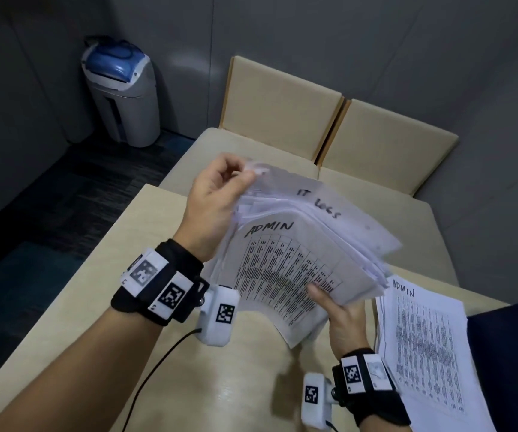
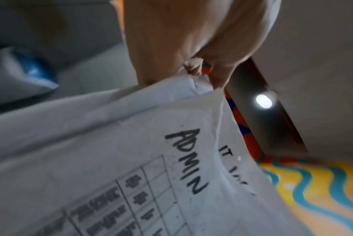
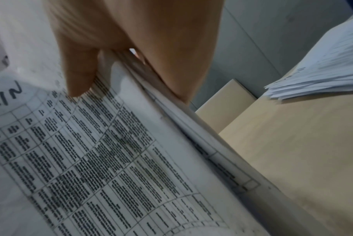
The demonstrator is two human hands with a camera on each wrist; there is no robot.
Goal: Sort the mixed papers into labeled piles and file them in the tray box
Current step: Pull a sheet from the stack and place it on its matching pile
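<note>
A thick stack of mixed papers (image 1: 307, 244) hangs in the air above the table. Its front sheet is a printed table marked "ADMIN" (image 2: 187, 161); a sheet further back reads "IT LOGS" (image 1: 318, 202). My left hand (image 1: 220, 188) pinches the upper left corners of several sheets (image 2: 196, 83) and lifts them apart. My right hand (image 1: 342, 310) grips the stack's lower right edge, thumb (image 3: 78, 76) on the front sheet, fingers behind. A second pile (image 1: 426, 347), headed "ADMIN", lies flat on the table at the right.
The beige table (image 1: 226, 385) is under my hands. Two beige chairs (image 1: 282, 110) stand at its far side. A grey bin with a blue lid (image 1: 123, 95) stands on the floor at the left. A dark sleeve (image 1: 513, 353) lies at the right edge.
</note>
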